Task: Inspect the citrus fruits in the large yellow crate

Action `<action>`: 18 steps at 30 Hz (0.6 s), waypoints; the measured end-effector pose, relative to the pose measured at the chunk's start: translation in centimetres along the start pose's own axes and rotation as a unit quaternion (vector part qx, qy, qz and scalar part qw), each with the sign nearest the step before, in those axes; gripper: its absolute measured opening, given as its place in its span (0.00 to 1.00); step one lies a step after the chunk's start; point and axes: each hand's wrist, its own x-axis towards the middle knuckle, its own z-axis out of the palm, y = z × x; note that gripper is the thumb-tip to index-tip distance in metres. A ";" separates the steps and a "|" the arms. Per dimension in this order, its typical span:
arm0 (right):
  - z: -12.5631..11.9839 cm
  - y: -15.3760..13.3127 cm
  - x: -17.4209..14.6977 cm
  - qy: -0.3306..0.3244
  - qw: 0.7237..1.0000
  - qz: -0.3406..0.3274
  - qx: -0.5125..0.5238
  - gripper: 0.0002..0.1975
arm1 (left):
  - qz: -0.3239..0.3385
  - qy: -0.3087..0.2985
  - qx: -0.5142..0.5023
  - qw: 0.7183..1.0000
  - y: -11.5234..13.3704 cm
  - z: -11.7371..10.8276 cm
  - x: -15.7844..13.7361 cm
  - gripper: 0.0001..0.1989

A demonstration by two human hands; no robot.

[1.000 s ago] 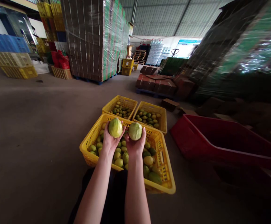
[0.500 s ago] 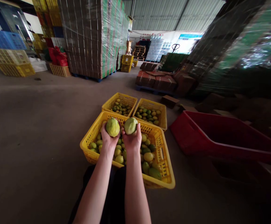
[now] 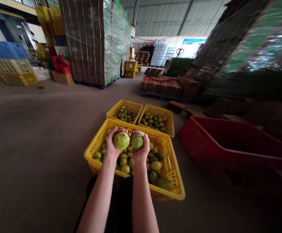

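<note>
Above the nearer yellow plastic crate [image 3: 174, 166], holding one yellow-green lemon-like fruit [image 3: 121, 141] in the curled left hand [image 3: 111, 151] and one greener fruit [image 3: 137, 141] in the curled right hand [image 3: 142, 152], side by side, over many loose fruits [image 3: 125, 169].

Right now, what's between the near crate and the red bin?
The head view shows dark floor between the near crate and red bin.

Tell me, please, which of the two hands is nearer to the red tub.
Right. The right hand is over the yellow crate, left of the red tub; the left hand is farther left, over the same crate.
</note>
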 end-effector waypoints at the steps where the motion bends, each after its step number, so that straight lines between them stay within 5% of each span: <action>1: -0.1 0.0 0.0 -0.004 1.000 0.001 0.002 0.22 | -0.003 -0.001 -0.002 1.000 0.0 0.0 0.0 0.13; 6: -0.2 0.3 0.8 0.018 0.997 0.071 0.019 0.26 | -0.007 0.045 -0.092 0.995 -0.1 0.3 0.0 0.10; 12: 0.0 1.1 1.7 0.185 0.982 0.045 0.018 0.15 | -0.061 0.159 -0.136 0.976 -0.6 -0.6 1.2 0.10; 18: -0.7 0.9 2.0 0.057 0.988 0.105 0.100 0.09 | -0.031 0.132 -0.168 0.977 -0.9 -1.2 1.6 0.13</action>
